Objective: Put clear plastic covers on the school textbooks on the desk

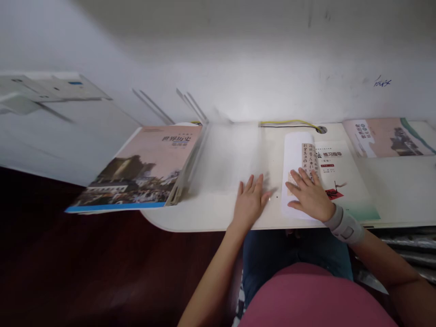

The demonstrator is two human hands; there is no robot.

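White wall (pixel 279 77) backs a desk (pixel 402 190) at mid-frame. Right of center, the right hand (pixel 309 193) lies flat, its grip spread, on a curled sheet (pixel 293 150) overlapping a workbook (pixel 350 181). At center, the left hand (pixel 248 202), fingers apart, meets a blurred pale sheet (pixel 221 159); contact cannot be told. Books (pixel 139 168) are stacked at left; a pink book (pixel 381 138) lies far right.

single head-worn view, looking forward and steeply down from above the wearer's torso (pixel 313 297), which fills the bottom edge. wide, close framing: left hand (pixel 250 205) and right hand (pixel 312 198) just below centre, surface (pixel 402 190) running across, wall (pixel 272 59) up top, floor (pixel 136 272) lower left.
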